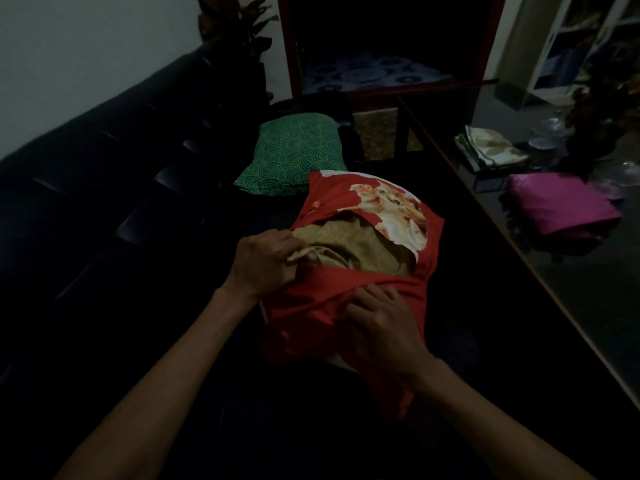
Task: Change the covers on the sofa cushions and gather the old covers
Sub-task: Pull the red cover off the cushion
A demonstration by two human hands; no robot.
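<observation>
Right hand [379, 327] lies spread on the crumpled red fabric cover with a cat print [346, 306]; left hand [265, 261] pinches the lumpy tan cushion [363, 247] at its opening. Both rest on the dark tufted sofa [104, 188], near a green scale-patterned cushion [294, 154].

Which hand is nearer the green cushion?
Left hand: it grips the tan inner cushion just below the green cushion. Right hand lies nearer the person.
</observation>
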